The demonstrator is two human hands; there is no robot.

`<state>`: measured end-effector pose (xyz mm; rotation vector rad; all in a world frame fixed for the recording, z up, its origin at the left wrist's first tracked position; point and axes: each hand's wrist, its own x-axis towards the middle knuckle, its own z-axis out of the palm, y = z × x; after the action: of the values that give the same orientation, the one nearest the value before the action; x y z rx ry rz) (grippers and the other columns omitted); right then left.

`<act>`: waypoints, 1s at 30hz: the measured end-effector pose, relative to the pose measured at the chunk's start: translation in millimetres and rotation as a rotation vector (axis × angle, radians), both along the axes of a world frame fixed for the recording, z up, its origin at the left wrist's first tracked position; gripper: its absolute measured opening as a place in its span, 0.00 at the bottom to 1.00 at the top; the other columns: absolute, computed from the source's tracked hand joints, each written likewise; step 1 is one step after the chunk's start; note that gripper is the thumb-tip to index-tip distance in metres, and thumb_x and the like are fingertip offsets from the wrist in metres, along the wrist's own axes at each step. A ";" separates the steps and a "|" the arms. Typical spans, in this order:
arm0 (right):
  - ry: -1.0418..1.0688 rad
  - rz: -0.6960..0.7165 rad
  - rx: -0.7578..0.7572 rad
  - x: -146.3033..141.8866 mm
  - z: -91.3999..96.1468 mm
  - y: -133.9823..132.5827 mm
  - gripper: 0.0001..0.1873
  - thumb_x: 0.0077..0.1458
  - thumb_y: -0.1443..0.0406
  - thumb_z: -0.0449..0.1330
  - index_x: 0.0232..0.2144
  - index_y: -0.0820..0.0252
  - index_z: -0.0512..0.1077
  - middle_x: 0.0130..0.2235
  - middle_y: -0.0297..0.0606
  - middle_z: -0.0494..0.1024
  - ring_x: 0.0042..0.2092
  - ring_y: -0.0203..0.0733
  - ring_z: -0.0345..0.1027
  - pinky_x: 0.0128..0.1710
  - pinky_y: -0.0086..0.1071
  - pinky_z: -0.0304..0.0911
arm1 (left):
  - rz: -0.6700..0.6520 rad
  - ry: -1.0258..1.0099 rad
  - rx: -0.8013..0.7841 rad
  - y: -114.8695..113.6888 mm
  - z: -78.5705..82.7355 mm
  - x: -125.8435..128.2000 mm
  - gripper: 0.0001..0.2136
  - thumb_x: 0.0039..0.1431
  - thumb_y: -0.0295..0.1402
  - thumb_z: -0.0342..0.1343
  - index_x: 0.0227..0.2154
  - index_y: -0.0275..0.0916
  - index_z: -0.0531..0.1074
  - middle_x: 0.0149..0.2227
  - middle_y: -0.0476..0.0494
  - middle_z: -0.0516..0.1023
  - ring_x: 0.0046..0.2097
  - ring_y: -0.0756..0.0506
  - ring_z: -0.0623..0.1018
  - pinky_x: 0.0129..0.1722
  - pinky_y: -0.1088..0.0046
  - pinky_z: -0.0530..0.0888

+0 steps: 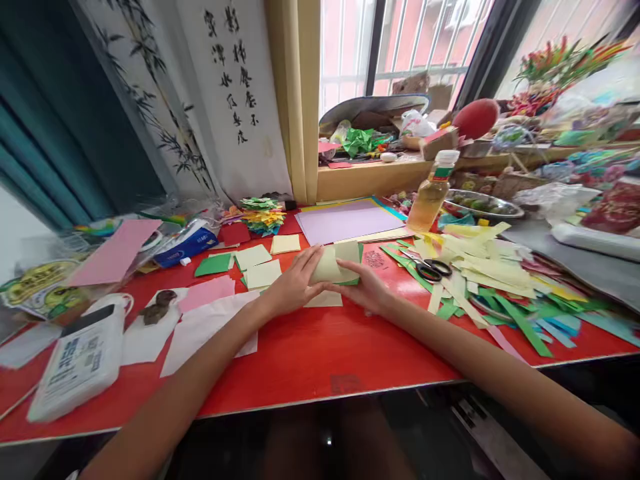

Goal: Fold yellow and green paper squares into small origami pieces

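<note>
A pale yellow-green paper piece (336,263) is lifted a little above the red table (310,360), folded or curled between both hands. My left hand (295,283) pinches its left edge, fingers closed on it. My right hand (365,287) grips its lower right side, thumb on top. A second pale square (325,300) lies flat under the hands. More pale yellow squares (263,273) and a green one (213,265) lie just to the left.
Black-handled scissors (433,269) rest right of the hands among several yellow and green paper strips (500,280). A bottle of yellow liquid (431,193) stands behind them, a lilac sheet (347,222) at the back. Pink papers, tissues and a white container (80,363) sit left.
</note>
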<state>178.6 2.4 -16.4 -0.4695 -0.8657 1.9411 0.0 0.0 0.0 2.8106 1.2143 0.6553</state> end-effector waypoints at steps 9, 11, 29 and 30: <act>-0.020 -0.047 -0.037 -1.3 3.0 0.0 0.13 0.48 0.62 0.60 0.38 0.59 0.72 0.39 0.36 0.75 0.44 0.43 0.67 0.37 0.32 0.70 | -0.021 0.013 0.016 1.1 -4.4 1.3 0.30 0.60 0.47 0.39 0.60 0.36 0.43 0.63 0.36 0.45 0.63 0.43 0.46 0.61 0.62 0.51; -0.023 -0.058 -0.039 -1.2 2.5 0.8 0.12 0.47 0.62 0.60 0.37 0.59 0.72 0.38 0.36 0.75 0.44 0.43 0.67 0.36 0.32 0.70 | -0.028 0.003 0.027 1.3 -4.9 2.0 0.29 0.60 0.46 0.40 0.60 0.38 0.44 0.63 0.37 0.45 0.63 0.43 0.46 0.60 0.61 0.52; -0.131 -0.099 0.080 -0.4 2.6 -1.1 0.07 0.48 0.63 0.60 0.32 0.57 0.74 0.40 0.37 0.75 0.44 0.45 0.69 0.43 0.37 0.69 | -0.012 -0.337 -0.005 -0.9 8.2 -0.4 0.12 0.60 0.33 0.47 0.46 0.42 0.67 0.51 0.42 0.60 0.54 0.46 0.64 0.55 0.67 0.62; -0.148 -0.101 0.072 -0.2 2.7 -1.2 0.07 0.48 0.63 0.60 0.32 0.57 0.74 0.40 0.37 0.76 0.43 0.44 0.70 0.43 0.36 0.69 | -0.009 -0.338 -0.003 -0.9 8.6 -0.5 0.13 0.59 0.32 0.47 0.47 0.42 0.66 0.50 0.43 0.61 0.53 0.46 0.64 0.55 0.68 0.62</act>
<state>178.4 1.2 -13.7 -0.6084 -0.9840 1.7937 -0.5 -0.9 8.6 2.5574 1.1340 1.0713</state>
